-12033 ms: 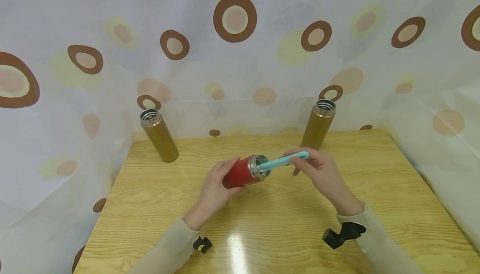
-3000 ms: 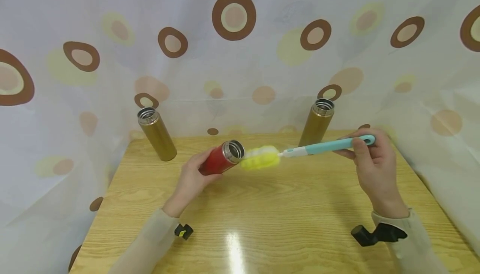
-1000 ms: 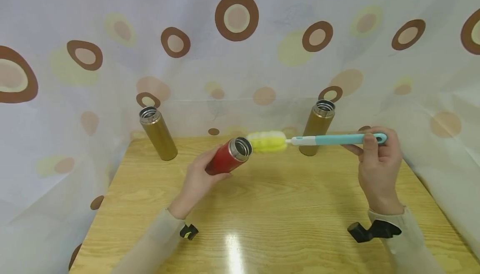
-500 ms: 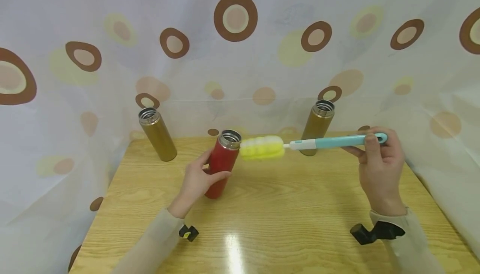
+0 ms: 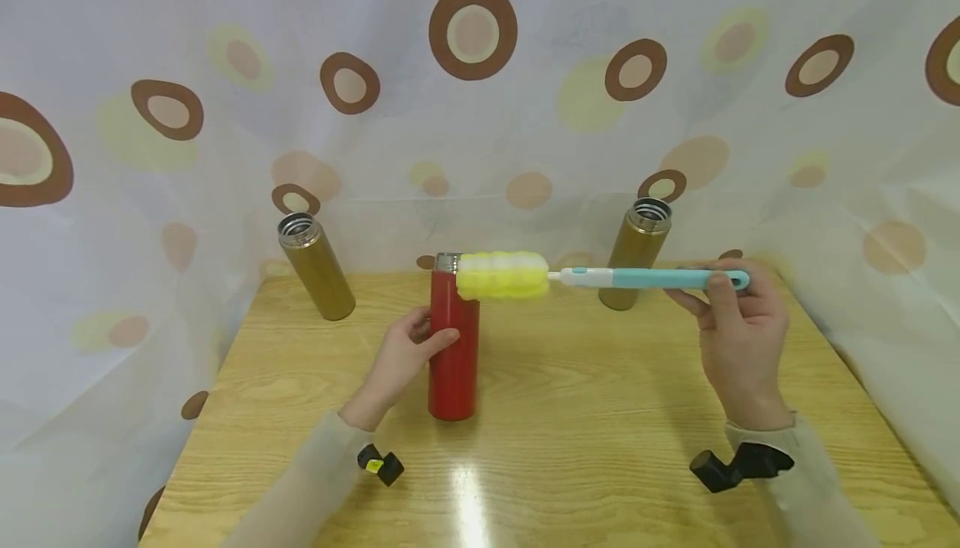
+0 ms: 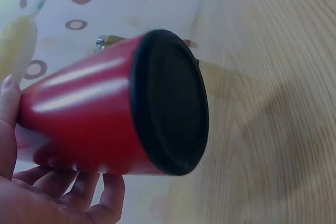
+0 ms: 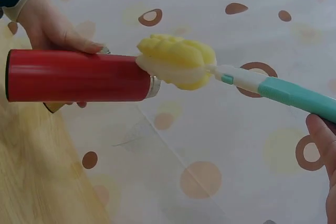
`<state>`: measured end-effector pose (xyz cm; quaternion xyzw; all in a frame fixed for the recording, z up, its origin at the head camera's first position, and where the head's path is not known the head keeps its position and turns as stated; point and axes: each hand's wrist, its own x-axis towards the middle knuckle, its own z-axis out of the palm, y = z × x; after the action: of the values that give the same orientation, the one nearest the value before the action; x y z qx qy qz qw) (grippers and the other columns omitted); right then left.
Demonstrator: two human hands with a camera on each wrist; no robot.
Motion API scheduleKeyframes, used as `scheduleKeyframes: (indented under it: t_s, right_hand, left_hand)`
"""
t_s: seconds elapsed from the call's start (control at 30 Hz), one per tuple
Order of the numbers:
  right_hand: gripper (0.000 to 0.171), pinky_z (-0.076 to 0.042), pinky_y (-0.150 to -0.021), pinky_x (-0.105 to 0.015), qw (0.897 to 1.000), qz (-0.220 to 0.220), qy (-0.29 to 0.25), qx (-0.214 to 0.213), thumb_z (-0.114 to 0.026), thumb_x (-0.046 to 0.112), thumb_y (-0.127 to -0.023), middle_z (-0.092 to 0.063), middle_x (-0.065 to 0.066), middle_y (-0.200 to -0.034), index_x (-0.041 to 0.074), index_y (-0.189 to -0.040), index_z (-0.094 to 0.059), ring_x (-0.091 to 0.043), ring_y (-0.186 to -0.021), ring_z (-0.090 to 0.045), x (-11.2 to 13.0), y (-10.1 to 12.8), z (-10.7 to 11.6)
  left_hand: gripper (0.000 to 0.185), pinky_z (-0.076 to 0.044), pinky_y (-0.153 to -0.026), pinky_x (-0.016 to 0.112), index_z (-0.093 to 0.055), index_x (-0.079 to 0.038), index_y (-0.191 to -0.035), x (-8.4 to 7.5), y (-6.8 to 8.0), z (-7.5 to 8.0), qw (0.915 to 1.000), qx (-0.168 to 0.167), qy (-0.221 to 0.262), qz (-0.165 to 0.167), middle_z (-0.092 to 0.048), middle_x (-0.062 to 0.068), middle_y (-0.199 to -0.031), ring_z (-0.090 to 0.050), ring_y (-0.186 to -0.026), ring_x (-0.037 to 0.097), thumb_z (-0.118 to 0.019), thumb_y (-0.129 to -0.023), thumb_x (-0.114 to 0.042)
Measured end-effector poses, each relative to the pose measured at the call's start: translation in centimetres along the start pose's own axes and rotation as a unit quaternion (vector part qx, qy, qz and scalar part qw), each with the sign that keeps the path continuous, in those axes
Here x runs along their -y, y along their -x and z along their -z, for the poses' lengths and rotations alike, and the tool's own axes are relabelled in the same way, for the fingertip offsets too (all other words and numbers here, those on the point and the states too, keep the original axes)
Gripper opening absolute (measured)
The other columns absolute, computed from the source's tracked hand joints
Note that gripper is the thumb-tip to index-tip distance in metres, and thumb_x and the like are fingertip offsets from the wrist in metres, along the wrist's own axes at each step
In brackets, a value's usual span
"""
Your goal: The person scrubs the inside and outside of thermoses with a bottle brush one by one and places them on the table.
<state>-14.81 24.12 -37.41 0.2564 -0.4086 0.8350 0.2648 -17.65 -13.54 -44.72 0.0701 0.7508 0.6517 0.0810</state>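
Fingers (image 5: 431, 339) around upright red flask (image 5: 453, 364)

Two gold flasks are standing open-mouthed at the back of the wooden table (image 5: 600, 414): the left gold flask (image 5: 316, 267) is sitting well beyond the left fingers, and the right gold flask (image 5: 636, 253) is standing just behind and left of the right fingers. A spotted curtain (image 5: 480, 114) is hanging behind everything.

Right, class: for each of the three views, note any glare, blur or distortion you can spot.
Head view: white glare patch on the table, backdrop bowed by the wide lens. Left wrist view: soft and hazy, red flask close and blurred. Right wrist view: sharper, sponge brush fairly crisp.
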Motion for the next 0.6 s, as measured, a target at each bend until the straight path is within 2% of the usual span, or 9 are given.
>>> scheduleKeyframes:
  t_s: [0.1,0.2,0.3,0.37,0.43,0.47,0.53,0.6]
  right_hand:
    - [0.011,-0.061,-0.084,-0.043,0.999,-0.008,0.051,0.001,-0.045,-0.021,-0.100,-0.071,-0.027,-0.099,-0.026,-0.102,-0.055,-0.032,-0.092,-0.075,-0.1,0.2,0.3]
    - [0.009,-0.062,-0.083,-0.039,0.992,-0.014,0.124,0.029,-0.050,-0.025,-0.096,-0.072,-0.022,-0.097,-0.030,-0.103,-0.054,-0.027,-0.087,-0.076,-0.1,0.6,0.9]
    - [0.014,-0.062,-0.081,-0.034,0.978,-0.025,0.191,0.076,-0.053,-0.030,-0.091,-0.075,-0.016,-0.098,-0.030,-0.106,-0.054,-0.022,-0.085,-0.078,0.1,1.1,2.0]
    - [0.019,-0.061,-0.076,-0.022,0.966,-0.031,0.232,0.111,-0.056,-0.032,-0.088,-0.077,-0.014,-0.100,-0.028,-0.108,-0.055,-0.018,-0.086,-0.078,0.1,1.3,2.8]
    - [0.023,-0.056,-0.070,-0.014,0.940,-0.024,0.303,0.152,-0.062,-0.029,-0.087,-0.079,-0.007,-0.100,-0.023,-0.110,-0.061,-0.012,-0.085,-0.077,0.1,1.4,3.6]
    - [0.021,-0.055,-0.069,-0.011,0.922,-0.013,0.343,0.178,-0.065,-0.020,-0.091,-0.079,-0.006,-0.100,-0.020,-0.111,-0.065,-0.008,-0.085,-0.076,0.0,1.4,4.0]
    - [0.021,-0.049,-0.066,-0.008,0.873,0.029,0.427,0.233,-0.068,0.000,-0.098,-0.079,-0.004,-0.099,-0.013,-0.115,-0.070,-0.001,-0.086,-0.074,-0.3,1.3,4.6]
    - [0.034,-0.050,-0.074,-0.006,0.817,0.079,0.496,0.284,-0.065,0.023,-0.103,-0.079,-0.003,-0.099,-0.005,-0.119,-0.074,0.002,-0.089,-0.071,-0.7,1.1,5.0]
  left_hand:
    - [0.054,-0.058,-0.097,0.044,-0.048,0.002,-0.151,-0.2,0.0,0.1,0.9991,0.017,0.040,0.004,-0.065,0.024,-0.135,-0.068,-0.117,0.031,-0.065,-0.105,-0.021]
    - [0.053,-0.059,-0.096,0.042,-0.045,0.003,-0.152,-0.5,0.2,0.5,0.9978,0.023,0.062,0.007,-0.063,0.025,-0.137,-0.068,-0.117,0.028,-0.058,-0.108,-0.023]
    - [0.052,-0.058,-0.097,0.042,-0.045,0.003,-0.152,-0.8,0.4,0.9,0.9969,0.024,0.074,0.011,-0.062,0.024,-0.138,-0.067,-0.117,0.027,-0.056,-0.109,-0.025]
    - [0.052,-0.058,-0.098,0.042,-0.045,0.002,-0.153,-0.9,0.5,1.2,0.9964,0.027,0.079,0.013,-0.061,0.024,-0.139,-0.066,-0.118,0.027,-0.056,-0.110,-0.024]
    - [0.052,-0.057,-0.099,0.042,-0.044,0.001,-0.154,-1.0,0.6,1.4,0.9960,0.033,0.082,0.014,-0.060,0.024,-0.141,-0.065,-0.118,0.026,-0.055,-0.110,-0.024]
    - [0.052,-0.057,-0.099,0.043,-0.044,0.001,-0.154,-1.0,0.6,1.5,0.9958,0.037,0.083,0.014,-0.060,0.024,-0.141,-0.065,-0.118,0.026,-0.055,-0.110,-0.024]
    - [0.054,-0.057,-0.100,0.043,-0.042,0.003,-0.155,-0.9,0.5,1.7,0.9952,0.050,0.084,0.008,-0.059,0.026,-0.141,-0.065,-0.118,0.025,-0.054,-0.110,-0.025]
    - [0.056,-0.056,-0.100,0.043,-0.041,0.004,-0.155,-0.8,0.5,1.8,0.9943,0.060,0.088,0.005,-0.058,0.026,-0.141,-0.065,-0.117,0.024,-0.053,-0.110,-0.027]
